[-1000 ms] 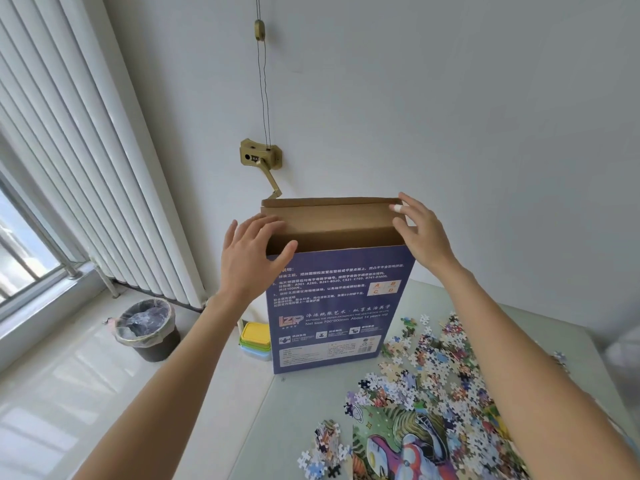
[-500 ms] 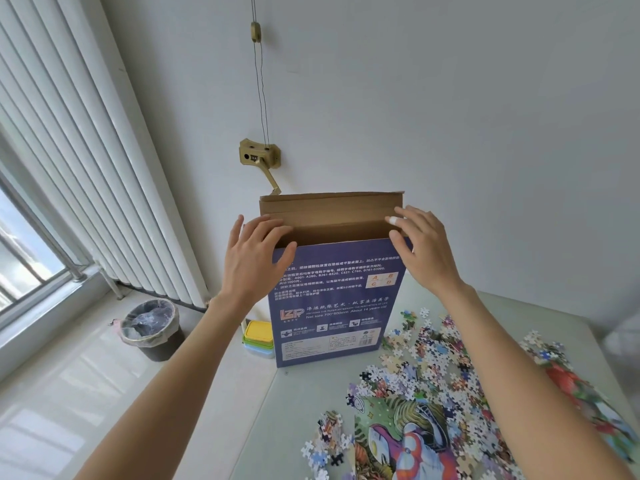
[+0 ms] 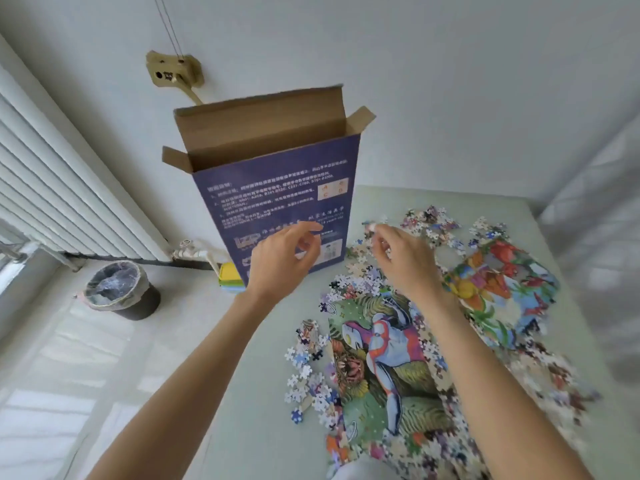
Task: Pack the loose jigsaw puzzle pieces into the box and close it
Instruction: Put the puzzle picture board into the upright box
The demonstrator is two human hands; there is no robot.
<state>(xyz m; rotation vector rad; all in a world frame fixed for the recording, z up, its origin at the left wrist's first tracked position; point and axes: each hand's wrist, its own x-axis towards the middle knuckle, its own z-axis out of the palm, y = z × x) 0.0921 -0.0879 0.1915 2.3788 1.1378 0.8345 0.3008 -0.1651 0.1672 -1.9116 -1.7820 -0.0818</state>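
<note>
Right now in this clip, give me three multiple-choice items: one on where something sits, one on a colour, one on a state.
1. Where does the bin stand?
A. on the table
B. on the floor to the left of the table
C. inside the box

2. What colour is the printed face of the box?
A. dark blue-purple
B. red
C. yellow

3. How is the top of the box?
A. taped shut
B. open, flaps up
C. covered by a hand

Answers:
1 B: the bin is on the pale floor near the radiator, off the table.
2 A: white text sits on a dark blue-purple panel.
3 B: the brown flaps stand up; the left hand and right hand hang lower, off the box.
</note>
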